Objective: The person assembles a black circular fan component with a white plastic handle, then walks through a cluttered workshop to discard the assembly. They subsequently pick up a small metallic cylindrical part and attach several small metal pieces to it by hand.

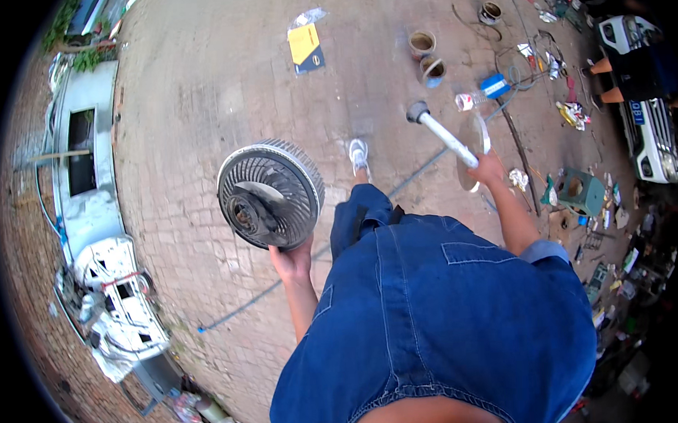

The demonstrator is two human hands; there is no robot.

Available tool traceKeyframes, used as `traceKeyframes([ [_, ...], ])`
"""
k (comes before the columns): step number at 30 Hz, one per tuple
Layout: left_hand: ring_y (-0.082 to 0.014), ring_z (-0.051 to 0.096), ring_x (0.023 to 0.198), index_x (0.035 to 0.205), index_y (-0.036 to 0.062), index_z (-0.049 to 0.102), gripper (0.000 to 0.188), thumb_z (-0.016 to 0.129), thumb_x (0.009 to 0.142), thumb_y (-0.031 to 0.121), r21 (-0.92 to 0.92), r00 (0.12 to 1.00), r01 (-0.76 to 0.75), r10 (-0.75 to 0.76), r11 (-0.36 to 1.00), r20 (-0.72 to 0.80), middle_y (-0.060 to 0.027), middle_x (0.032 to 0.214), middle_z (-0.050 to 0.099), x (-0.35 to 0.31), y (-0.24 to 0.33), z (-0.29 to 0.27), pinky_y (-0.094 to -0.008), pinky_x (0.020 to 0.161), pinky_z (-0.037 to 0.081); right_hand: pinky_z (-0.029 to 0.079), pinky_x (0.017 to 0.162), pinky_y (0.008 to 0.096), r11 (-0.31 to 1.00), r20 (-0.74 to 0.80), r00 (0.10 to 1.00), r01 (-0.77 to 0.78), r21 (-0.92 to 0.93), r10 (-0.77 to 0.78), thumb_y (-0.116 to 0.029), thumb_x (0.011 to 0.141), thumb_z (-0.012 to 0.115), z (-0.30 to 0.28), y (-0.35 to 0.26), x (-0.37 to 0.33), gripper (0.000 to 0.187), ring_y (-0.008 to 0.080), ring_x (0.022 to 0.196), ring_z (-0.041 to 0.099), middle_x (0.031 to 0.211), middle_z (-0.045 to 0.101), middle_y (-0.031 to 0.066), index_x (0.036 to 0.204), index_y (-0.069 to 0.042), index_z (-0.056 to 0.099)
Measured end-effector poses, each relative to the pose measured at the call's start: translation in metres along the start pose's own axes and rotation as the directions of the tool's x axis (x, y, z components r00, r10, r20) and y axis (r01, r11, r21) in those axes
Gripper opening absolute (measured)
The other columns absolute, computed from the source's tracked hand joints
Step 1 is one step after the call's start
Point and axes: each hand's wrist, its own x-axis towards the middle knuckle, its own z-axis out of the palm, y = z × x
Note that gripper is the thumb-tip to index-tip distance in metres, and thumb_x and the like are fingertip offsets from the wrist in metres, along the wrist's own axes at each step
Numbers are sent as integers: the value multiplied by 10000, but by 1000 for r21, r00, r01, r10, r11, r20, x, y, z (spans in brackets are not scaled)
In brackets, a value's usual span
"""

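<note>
My left hand (pixel 293 262) is closed on the lower rim of a round fan head (pixel 272 193), which has a dark slatted grille and a grey outer band. Its fingers are partly hidden behind the fan head. Over on the right, my right hand (pixel 488 169) is wrapped round the lower end of a white pole (pixel 448 139). A dark grey cup-shaped fitting (pixel 417 112) caps the pole's far end. Beside that hand shows a round disc with a pale edge (pixel 485 135); whether it is joined to the pole I cannot tell.
Ahead lies a yellow and dark blue flat package (pixel 306 48) on brick paving. Several buckets, including one (pixel 422 43), stand ahead right. Scattered litter, a green metal box (pixel 581 192), a white vehicle (pixel 657 137) and a person's legs (pixel 609 82) are at right. Stripped car body parts (pixel 119 297) line the left wall.
</note>
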Motion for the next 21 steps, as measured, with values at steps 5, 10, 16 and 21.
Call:
traceKeyframes([
  [5, -323, 385, 1215, 1313, 68, 358, 540, 472, 878, 367, 59, 996, 43, -48, 997, 78, -135, 1339, 390, 125, 36, 132, -503, 981, 344, 474, 851, 375, 981, 218, 956, -192, -36, 196, -424, 582, 731, -22, -31, 41, 565, 304, 997, 576, 1088, 579, 187, 1031, -93, 642],
  [10, -311, 352, 1247, 1331, 70, 344, 566, 479, 874, 374, 113, 978, 94, -113, 989, 173, -130, 1368, 359, 275, 64, 252, -498, 1027, 288, 509, 765, 347, 946, 472, 834, -323, -3, 286, -447, 525, 765, -13, -28, 93, 556, 254, 855, 644, 936, 660, 133, 945, -91, 688],
  [16, -318, 441, 1171, 1274, 83, 405, 527, 505, 850, 380, 141, 962, 151, -178, 978, 206, -119, 1299, 443, 465, 51, 393, -516, 920, 393, 484, 833, 374, 792, 545, 663, -610, -4, 513, -475, 488, 790, -44, -47, 185, 726, 256, 977, 610, 1074, 626, 125, 1069, -68, 635],
  [21, -287, 468, 1142, 1244, 92, 445, 498, 456, 860, 408, 197, 960, 167, -205, 966, 191, -94, 1246, 501, 583, 38, 525, -516, 915, 391, 487, 835, 374, 861, 238, 830, -502, -77, 505, -445, 517, 796, -80, -57, 396, 758, 254, 998, 601, 1105, 608, 135, 1136, -62, 584],
])
